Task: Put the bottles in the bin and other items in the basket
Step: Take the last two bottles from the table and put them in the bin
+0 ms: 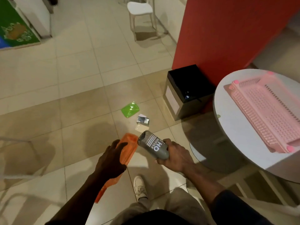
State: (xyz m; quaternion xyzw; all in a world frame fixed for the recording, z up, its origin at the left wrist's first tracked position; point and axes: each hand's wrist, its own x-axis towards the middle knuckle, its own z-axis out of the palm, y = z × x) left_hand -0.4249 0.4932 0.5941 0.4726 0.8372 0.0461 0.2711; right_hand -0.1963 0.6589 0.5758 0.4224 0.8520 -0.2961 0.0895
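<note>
Your right hand (174,155) is wrapped around a grey bottle (153,146), gripping it near its lower end; the bottle is tilted, its far end pointing up and away from you, with white lettering facing the camera. Your left hand (112,158) is spread, fingers extended, over an orange bottle (128,147). You appear to be touching it, but whether you have a grip on it cannot be told from this angle. The orange bottle runs diagonally from near the grey one down toward your left forearm.

On the floor (65,95) just beyond the bottles lie a green lid-like item (130,109), a small shiny packet (142,120) and a pale card (141,127), grouped close together. Your white shoe (139,185) shows on the tiles below your hands.

The black bin (188,88) stands on the floor against the red wall (227,30), beyond the loose items and to their right. Something small glints inside it; what it is cannot be made out.

The pink basket (266,114) sits on the round white desk (235,135) at your right, well apart from both hands. A white stool (140,9) stands far back.
</note>
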